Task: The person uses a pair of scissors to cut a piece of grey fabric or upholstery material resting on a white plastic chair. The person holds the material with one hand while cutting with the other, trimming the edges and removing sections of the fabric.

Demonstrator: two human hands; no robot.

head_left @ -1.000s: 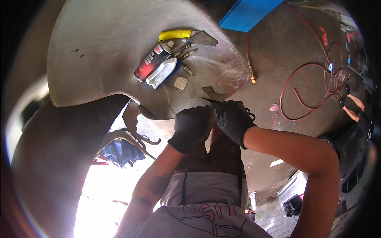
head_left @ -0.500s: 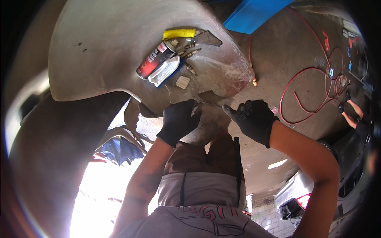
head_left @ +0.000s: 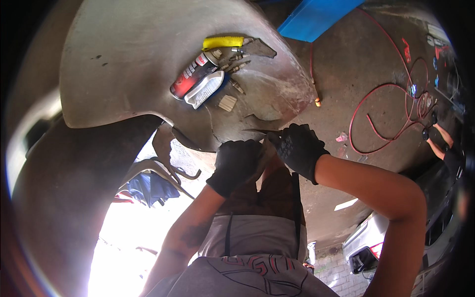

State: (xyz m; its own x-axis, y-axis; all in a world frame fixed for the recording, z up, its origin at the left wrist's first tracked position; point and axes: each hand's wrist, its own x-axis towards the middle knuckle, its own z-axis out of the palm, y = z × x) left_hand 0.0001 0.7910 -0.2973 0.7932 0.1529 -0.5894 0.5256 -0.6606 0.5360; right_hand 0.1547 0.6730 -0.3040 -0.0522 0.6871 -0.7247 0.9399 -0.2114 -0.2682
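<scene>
Both my hands wear black gloves and are close together below the near edge of a large grey curved panel (head_left: 128,54). My right hand (head_left: 299,148) is closed on a thin dark sheet (head_left: 258,130), seen nearly edge-on, its pointed end toward the left. My left hand (head_left: 236,166) is closed just left of it, fingers curled; what it grips is hidden. On the panel beyond lie a red-and-black spray can (head_left: 193,76), a white brush (head_left: 205,90), several spark plugs (head_left: 237,86), a small beige block (head_left: 227,103), a yellow tool handle (head_left: 222,42) and a grey flat piece (head_left: 260,48).
A red hose (head_left: 356,106) lies coiled on the floor at right, near another person's legs (head_left: 435,146). A blue beam (head_left: 316,20) stands at the far top. Bent grey metal strips (head_left: 158,166) and dark blue cloth (head_left: 151,188) are at left. A silver vehicle (head_left: 366,235) stands lower right.
My hands have come closer together, the right moving left and the left slightly right and nearer me. The dark sheet between them has turned nearly edge-on.
</scene>
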